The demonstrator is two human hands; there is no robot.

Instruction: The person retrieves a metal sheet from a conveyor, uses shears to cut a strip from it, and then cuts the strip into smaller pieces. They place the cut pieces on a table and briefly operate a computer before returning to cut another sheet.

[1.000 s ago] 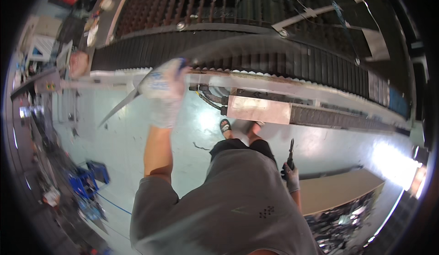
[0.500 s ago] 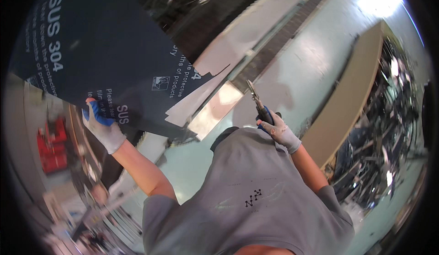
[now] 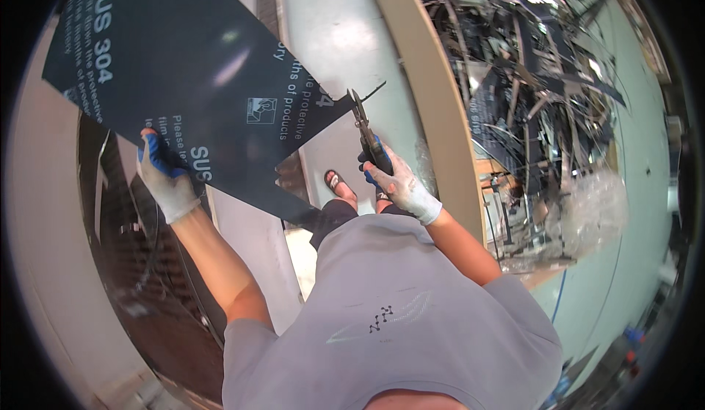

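A large dark sheet [image 3: 220, 72] with white print, apparently film-covered metal, spans the upper left of the head view. My left hand [image 3: 167, 178], in a white glove with blue on its palm and fingers, grips the lower left edge, thumb on top. My gloved right hand [image 3: 402, 182] is closed around the handles of metal snips [image 3: 361, 120]. Their blades point up and away, parted slightly, close beside the sheet's right corner. A thin dark sliver [image 3: 374, 90] juts out from that corner; whether the blades touch it I cannot tell.
To the right, a long tan board [image 3: 426, 109] borders a heap of tangled dark scrap strips [image 3: 543, 79]. Clear plastic wrap [image 3: 598, 208] lies by the heap. My sandalled foot [image 3: 341, 186] shows on the pale floor below the sheet. A dark surface [image 3: 139, 263] lies at left.
My view has turned to the right, bringing the scrap heap closer to the middle. The snips have moved left to the sheet's corner; my left hand keeps its hold on the sheet.
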